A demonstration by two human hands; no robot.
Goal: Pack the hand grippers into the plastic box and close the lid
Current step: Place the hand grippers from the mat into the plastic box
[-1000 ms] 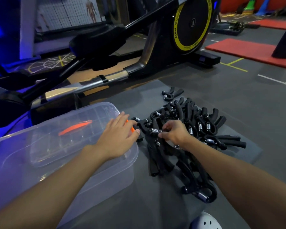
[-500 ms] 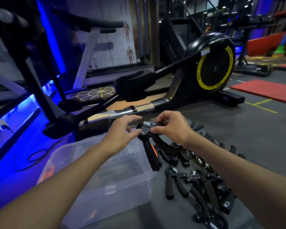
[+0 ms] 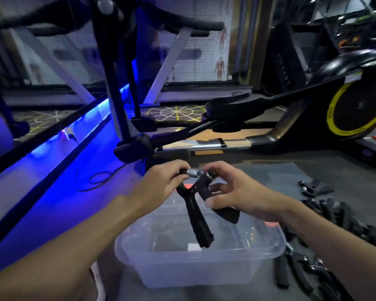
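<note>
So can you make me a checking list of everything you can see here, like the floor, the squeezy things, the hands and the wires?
Surface: grey floor mat, partly covered.
Job's things: one hand gripper held above the clear plastic box; whether its lid is on is unclear; pile of hand grippers at right.
Clutter: nothing seen.
Grippers: left hand pinches the spring end; right hand grasps one handle.
Cables: black cable looped on the floor.
Surroundings: elliptical trainer, treadmill, blue lighting.
</note>
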